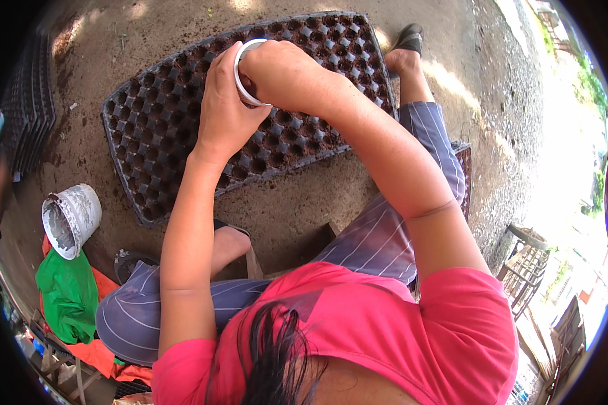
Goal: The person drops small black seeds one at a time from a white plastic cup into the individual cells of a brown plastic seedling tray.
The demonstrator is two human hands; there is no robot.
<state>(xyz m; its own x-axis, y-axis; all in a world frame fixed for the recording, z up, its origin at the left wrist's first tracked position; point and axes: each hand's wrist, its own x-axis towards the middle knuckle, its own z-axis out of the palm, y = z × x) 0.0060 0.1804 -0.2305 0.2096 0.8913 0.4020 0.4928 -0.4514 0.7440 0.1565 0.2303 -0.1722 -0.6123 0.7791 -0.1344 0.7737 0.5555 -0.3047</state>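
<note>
My left hand [224, 115] is wrapped round a white cup [240, 84] from its left side, tilting the cup's mouth toward the right. Into that mouth reaches my right hand [284, 73], its fingers hidden inside, so whether they grip anything does not show. Dark brown soil shows at the cup's inner edge. Both hands are over a large black seedling tray [157, 128] lying on the ground. Many of its small cells contain dark soil, and loose crumbs lie on the ridges between them.
To the left stand stacked black trays [30, 108] and a tipped, stained white bucket [74, 217]. Green cloth [67, 293] lies over orange cloth [94, 354] below it. Part of another tray [463, 169] shows beside my right leg. A metal stand [523, 260] is at the right.
</note>
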